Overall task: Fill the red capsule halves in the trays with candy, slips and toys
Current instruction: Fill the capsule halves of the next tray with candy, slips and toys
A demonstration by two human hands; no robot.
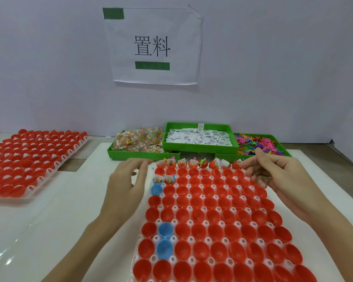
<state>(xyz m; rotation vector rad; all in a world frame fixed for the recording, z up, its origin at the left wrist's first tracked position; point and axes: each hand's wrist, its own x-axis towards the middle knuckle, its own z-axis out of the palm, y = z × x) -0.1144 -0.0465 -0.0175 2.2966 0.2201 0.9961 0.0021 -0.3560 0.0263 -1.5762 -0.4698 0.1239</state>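
Observation:
A white tray in front of me holds rows of empty red capsule halves and three blue ones. The far row and two halves in the third row carry candy, slips and toys. My left hand hovers blurred at the tray's far left corner, fingers stretched out and holding nothing. My right hand hangs over the far right corner with fingers loosely curled near the last filled capsule; I cannot see anything in them.
Three green bins stand at the back: wrapped candy, white paper slips, colourful plastic toys. A second tray of red halves lies at the left. A paper sign hangs on the wall.

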